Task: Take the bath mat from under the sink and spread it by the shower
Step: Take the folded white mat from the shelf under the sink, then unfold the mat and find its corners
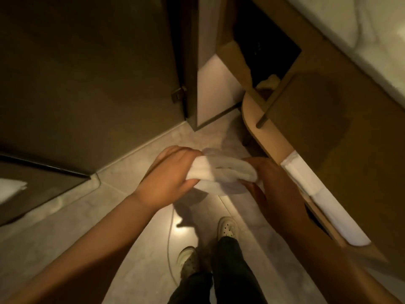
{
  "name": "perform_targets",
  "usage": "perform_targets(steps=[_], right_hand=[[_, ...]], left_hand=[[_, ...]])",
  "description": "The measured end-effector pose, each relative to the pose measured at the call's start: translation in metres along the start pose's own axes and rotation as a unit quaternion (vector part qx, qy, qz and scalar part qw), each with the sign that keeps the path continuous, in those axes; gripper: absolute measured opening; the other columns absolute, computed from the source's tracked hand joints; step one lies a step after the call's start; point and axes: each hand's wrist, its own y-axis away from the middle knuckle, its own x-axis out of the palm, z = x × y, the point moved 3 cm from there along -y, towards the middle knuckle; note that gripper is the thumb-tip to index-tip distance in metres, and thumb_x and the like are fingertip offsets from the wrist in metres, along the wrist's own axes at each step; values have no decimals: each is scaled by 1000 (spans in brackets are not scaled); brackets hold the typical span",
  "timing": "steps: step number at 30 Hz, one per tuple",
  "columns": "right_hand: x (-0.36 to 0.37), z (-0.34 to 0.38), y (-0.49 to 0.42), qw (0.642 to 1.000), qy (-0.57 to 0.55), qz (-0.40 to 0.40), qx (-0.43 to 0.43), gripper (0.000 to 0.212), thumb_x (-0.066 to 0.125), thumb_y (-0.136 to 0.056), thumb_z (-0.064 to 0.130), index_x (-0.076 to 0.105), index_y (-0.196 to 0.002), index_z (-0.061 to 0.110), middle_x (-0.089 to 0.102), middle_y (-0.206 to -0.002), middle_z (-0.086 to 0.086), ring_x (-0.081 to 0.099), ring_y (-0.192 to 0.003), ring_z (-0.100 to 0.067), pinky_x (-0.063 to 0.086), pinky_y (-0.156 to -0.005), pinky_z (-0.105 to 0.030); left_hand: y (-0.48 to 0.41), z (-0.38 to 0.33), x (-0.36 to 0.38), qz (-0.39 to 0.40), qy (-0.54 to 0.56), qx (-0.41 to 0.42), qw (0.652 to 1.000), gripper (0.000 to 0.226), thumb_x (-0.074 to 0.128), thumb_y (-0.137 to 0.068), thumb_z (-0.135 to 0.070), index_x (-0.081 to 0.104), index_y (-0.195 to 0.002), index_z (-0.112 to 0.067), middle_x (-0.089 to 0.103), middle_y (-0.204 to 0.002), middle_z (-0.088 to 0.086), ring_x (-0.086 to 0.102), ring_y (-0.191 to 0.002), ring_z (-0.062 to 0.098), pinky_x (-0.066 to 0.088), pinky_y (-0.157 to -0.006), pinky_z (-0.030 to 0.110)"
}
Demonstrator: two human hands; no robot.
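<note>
A folded white bath mat point(223, 174) hangs in the air above the tiled floor, held between both hands. My left hand point(168, 174) grips its left end with the fingers curled over the top. My right hand point(271, 185) holds its right end from below and behind, partly in shadow. The wooden vanity point(328, 128) under the sink stands to the right, with an open shelf point(265, 62) that is dark inside. The glass shower screen point(41, 189) meets the floor at the lower left.
A white towel point(324, 200) hangs over the vanity's front rail. A dark door point(87, 73) with a hinge fills the upper left. My two feet in pale clogs point(226, 227) stand on the tile floor point(135, 216). A thin cord point(169, 238) runs along the floor.
</note>
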Motion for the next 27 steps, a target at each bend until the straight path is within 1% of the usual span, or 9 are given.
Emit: perform_targets(steps=[2, 4, 7, 10, 14, 16, 22, 25, 27], right_hand=[[-18, 27, 15, 999, -16, 28, 19, 44, 49, -90, 40, 53, -123, 11, 57, -119, -5, 56, -103, -12, 30, -82, 1], [-49, 63, 32, 999, -36, 3, 14, 46, 49, -93, 34, 52, -125, 1, 58, -121, -14, 56, -105, -20, 31, -86, -3], [-90, 104, 69, 999, -22, -38, -20, 39, 58, -89, 25, 52, -125, 9, 57, -117, -5, 57, -104, -20, 42, -88, -23], [-127, 134, 113, 991, -1, -117, -58, 38, 52, -87, 40, 52, -120, 19, 53, -106, 9, 54, -91, -8, 41, -77, -20], [-170, 150, 167, 980, 17, -185, -74, 42, 51, -90, 46, 55, -117, 14, 61, -105, 6, 52, -88, 0, 37, -73, -5], [-190, 150, 192, 977, 25, -199, -72, 46, 52, -90, 47, 55, -120, 12, 62, -112, 1, 53, -96, -3, 37, -79, -6], [-253, 133, 272, 960, 17, -273, -66, 36, 54, -89, 42, 50, -123, 28, 54, -111, 14, 53, -99, 1, 44, -88, -16], [-289, 114, 328, 952, -9, -303, -41, 36, 54, -87, 44, 47, -121, 36, 55, -111, 17, 52, -102, 7, 41, -88, -10], [-315, 100, 368, 945, -12, -326, -24, 38, 54, -86, 45, 50, -121, 31, 56, -111, 17, 50, -103, 11, 39, -87, -7]], left_hand=[[23, -24, -41, -36, 3, 2, 999, 43, 59, -82, -42, 49, -122, -29, 57, -116, -7, 47, -106, 10, 27, -90, 20], [42, -49, -77, -65, 1, 14, 998, 40, 51, -85, -46, 49, -121, -28, 57, -112, -6, 46, -102, 9, 30, -89, 24], [65, -87, -120, -81, 9, 27, 996, 41, 49, -85, -52, 47, -120, -30, 57, -109, -5, 44, -102, 9, 30, -96, 31], [81, -128, -154, -90, -8, 57, 994, 41, 53, -85, -53, 47, -118, -30, 56, -109, -5, 44, -102, 9, 29, -92, 26], [96, -190, -182, -107, -6, 111, 988, 39, 61, -84, -48, 51, -115, -26, 57, -104, -4, 45, -95, 10, 32, -79, 23], [99, -219, -191, -109, -9, 127, 986, 40, 60, -84, -49, 52, -116, -26, 58, -106, -4, 46, -97, 11, 33, -79, 23], [102, -322, -198, -118, -20, 194, 974, 44, 51, -84, -58, 52, -116, -28, 60, -107, -6, 48, -98, 9, 41, -77, 28], [101, -387, -191, -106, -15, 235, 966, 45, 52, -84, -57, 54, -116, -26, 61, -108, -6, 49, -99, 9, 38, -79, 24], [99, -436, -181, -99, -11, 270, 958, 45, 53, -83, -56, 57, -115, -25, 62, -106, -6, 49, -98, 8, 33, -79, 18]])
